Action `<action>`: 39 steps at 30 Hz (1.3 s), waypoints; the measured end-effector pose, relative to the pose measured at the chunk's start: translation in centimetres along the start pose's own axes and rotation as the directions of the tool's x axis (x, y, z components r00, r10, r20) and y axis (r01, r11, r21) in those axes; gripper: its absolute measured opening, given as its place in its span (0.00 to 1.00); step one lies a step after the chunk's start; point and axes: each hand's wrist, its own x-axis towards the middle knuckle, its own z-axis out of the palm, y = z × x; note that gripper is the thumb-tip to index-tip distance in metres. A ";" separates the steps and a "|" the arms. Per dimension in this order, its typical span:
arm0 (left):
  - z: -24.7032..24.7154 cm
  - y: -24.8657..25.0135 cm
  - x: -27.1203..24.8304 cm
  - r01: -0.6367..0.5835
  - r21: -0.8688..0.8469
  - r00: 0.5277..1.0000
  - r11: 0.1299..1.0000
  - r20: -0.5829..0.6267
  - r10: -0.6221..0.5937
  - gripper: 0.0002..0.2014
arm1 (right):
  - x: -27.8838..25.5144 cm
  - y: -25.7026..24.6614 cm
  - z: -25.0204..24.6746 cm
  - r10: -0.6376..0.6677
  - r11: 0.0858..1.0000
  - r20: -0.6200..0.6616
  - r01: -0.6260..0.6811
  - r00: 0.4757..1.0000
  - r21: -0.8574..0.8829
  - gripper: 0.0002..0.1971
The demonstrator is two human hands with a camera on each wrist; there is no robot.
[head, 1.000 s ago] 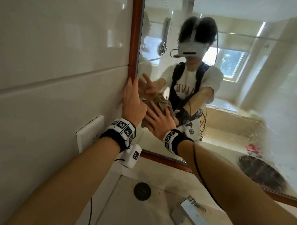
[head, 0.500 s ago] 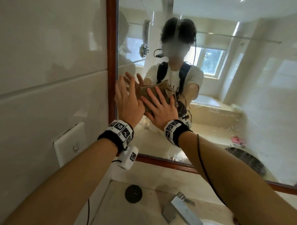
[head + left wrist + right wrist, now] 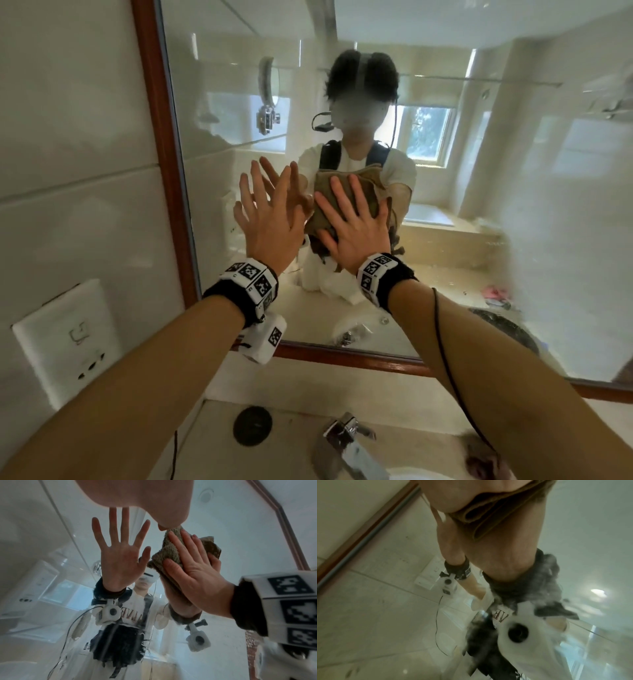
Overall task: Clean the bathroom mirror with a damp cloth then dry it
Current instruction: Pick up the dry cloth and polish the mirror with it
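Note:
The mirror (image 3: pixel 479 205) has a brown wooden frame (image 3: pixel 161 171) and hangs on the tiled wall. My right hand (image 3: pixel 352 222) lies flat with straight fingers on a folded olive-brown cloth (image 3: pixel 325 185) and presses it against the glass. In the left wrist view that right hand (image 3: pixel 193 569) covers most of the cloth (image 3: pixel 169 550). My left hand (image 3: pixel 270 219) rests flat on the bare glass just left of the cloth, fingers spread and holding nothing. The right wrist view is blurred and shows only cloth folds (image 3: pixel 479 512) under my palm.
A white wall socket (image 3: pixel 65 342) sits left of the frame. Below the mirror are a stone counter, a sink with a dark drain (image 3: pixel 252 426) and a chrome faucet (image 3: pixel 346 442). A black cable runs along my right forearm.
Both hands have slid right and upward across the glass, away from the left frame. The cloth stays under the right palm, and the left hand's fingers are now spread wider.

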 end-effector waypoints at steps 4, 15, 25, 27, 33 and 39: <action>1.1 2.9 -1.0 -0.004 0.025 1.000 1.000 0.014 0.003 0.32 | -1.3 3.4 -0.6 0.019 1.000 -0.003 -0.019 1.000 -0.014 0.33; 2.6 9.1 -4.3 0.033 0.091 0.999 0.995 0.013 -0.034 0.31 | -5.1 11.4 -1.8 0.022 1.000 0.015 -0.022 1.000 -0.006 0.32; 2.9 11.3 -4.6 0.018 0.137 0.997 0.990 0.067 -0.028 0.32 | -7.5 15.6 -2.6 0.096 0.995 0.007 -0.096 0.995 0.024 0.34; 2.8 11.0 -4.2 0.010 0.129 0.998 0.992 0.061 -0.018 0.32 | -7.4 14.8 -2.5 0.144 0.989 0.012 -0.144 0.990 0.026 0.34; 1.5 8.7 -2.5 0.038 0.101 0.999 0.994 0.034 -0.042 0.33 | -5.2 10.0 -2.2 0.084 0.996 0.031 -0.084 0.996 0.002 0.34; 1.4 6.6 -2.3 0.021 0.060 1.000 0.998 0.010 -0.022 0.31 | -1.5 5.9 -2.0 0.009 1.000 -0.005 -0.009 1.000 0.011 0.35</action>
